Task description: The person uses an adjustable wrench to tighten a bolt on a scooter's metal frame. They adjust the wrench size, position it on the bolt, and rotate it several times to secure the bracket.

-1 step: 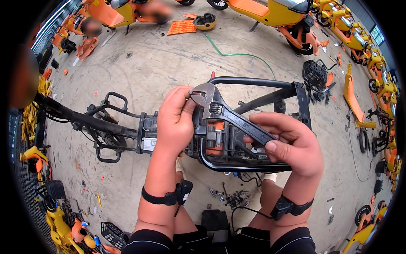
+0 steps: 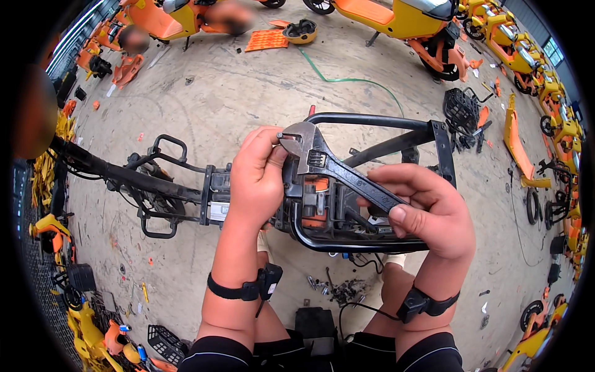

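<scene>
My right hand (image 2: 427, 208) grips the end of an adjustable wrench (image 2: 350, 177) between thumb and fingers. The tool's dark handle slants up and left to its grey jaws, above a stripped black scooter frame (image 2: 365, 247). My left hand (image 2: 257, 177) is closed at the jaws, thumb and forefinger pinching a small metal bolt (image 2: 282, 136). Its end shows at the jaw opening; the rest is hidden by my fingers. Under the wrench, orange and black parts sit inside the frame.
A pile of loose bolts and small parts (image 2: 353, 291) lies on the floor by my feet. Yellow and orange scooters (image 2: 365, 15) stand at the far side and right. A black basket (image 2: 462, 111) lies beyond the frame, and a green strap (image 2: 347, 79) crosses the floor.
</scene>
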`<state>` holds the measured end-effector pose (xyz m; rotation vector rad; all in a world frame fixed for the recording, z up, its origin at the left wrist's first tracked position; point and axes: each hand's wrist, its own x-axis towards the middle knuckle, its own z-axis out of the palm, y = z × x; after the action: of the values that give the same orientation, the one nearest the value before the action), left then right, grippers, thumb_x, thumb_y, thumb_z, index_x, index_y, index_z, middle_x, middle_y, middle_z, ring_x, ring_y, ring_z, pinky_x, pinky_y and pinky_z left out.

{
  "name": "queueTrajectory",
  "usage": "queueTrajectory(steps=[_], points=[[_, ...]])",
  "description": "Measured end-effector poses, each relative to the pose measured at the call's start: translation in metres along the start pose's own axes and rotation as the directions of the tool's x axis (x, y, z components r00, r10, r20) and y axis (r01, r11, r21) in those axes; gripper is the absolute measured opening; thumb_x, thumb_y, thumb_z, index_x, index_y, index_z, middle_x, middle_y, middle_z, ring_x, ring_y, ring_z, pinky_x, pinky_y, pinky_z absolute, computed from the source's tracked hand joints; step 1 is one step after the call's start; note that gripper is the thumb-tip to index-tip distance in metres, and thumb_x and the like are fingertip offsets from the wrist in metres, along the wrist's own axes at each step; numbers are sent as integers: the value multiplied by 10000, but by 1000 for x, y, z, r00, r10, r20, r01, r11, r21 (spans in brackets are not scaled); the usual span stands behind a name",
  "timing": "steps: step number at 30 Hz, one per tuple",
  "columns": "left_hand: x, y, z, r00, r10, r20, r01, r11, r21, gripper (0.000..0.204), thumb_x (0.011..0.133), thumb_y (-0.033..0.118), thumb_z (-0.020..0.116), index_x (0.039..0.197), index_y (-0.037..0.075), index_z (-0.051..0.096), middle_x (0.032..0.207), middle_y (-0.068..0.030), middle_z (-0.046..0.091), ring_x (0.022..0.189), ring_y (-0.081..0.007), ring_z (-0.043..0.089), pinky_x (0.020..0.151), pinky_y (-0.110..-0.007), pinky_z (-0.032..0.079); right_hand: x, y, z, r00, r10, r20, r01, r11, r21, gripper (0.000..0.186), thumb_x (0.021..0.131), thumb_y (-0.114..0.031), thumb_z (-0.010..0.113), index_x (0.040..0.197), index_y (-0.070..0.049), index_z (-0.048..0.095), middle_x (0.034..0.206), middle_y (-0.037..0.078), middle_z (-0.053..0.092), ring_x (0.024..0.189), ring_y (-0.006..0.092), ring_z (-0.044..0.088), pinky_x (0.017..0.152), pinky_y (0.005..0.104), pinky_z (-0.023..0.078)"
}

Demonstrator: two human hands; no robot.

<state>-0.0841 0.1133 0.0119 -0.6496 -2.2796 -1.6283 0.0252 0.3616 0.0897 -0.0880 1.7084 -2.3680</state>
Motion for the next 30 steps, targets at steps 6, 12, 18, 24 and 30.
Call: queueTrajectory(steps=[6, 12, 18, 24, 30], points=[[3, -4, -1, 999, 47, 19, -47, 999, -11, 150, 985, -28, 564, 1112, -28, 644, 1102, -81, 661, 1005, -165, 603, 915, -284, 472, 0, -1, -7, 952, -277, -131, 271, 961, -60, 308, 860, 32, 710, 1141, 74, 590, 1219, 228, 657, 857, 145, 655, 732, 259, 547], [5, -3, -4, 997, 67, 39, -67, 998, -1, 152, 986, -35, 556, 1108, -20, 647, 1082, -80, 657, 974, -174, 602, 888, -285, 475, 10, -2, -6, 891, -386, -240, 381, 922, -66, 441, 899, -82, 691, 1282, 61, 525, 1196, 258, 646, 786, 167, 643, 726, 281, 547], [6, 3, 0, 999, 41, 5, -40, 997, -64, 155, 907, -53, 584, 1039, -12, 655, 991, -118, 669, 951, -272, 617, 874, -335, 487, 27, 16, 11, 802, -520, -296, 566, 819, 95, 488, 943, -183, 601, 1344, 57, 460, 1178, 228, 591, 740, 147, 571, 680, 279, 501], [2, -6, -1, 997, 69, 43, -66, 995, -68, 130, 1006, 12, 578, 1103, -28, 655, 1077, -75, 664, 983, -155, 604, 878, -284, 482, 46, 34, 42, 884, -223, -410, 314, 934, 170, 298, 1065, -212, 509, 1193, 47, 584, 1085, 173, 667, 864, 200, 680, 765, 337, 576], [0, -6, 0, 1000, 6, 24, -2, 991, -131, 149, 1013, 28, 579, 1121, -31, 661, 1079, -73, 674, 986, -152, 612, 893, -281, 485, 51, 44, 47, 924, -77, -375, 211, 920, 330, 356, 1080, -262, 517, 1195, 70, 574, 1031, 204, 691, 902, 263, 728, 774, 346, 619]])
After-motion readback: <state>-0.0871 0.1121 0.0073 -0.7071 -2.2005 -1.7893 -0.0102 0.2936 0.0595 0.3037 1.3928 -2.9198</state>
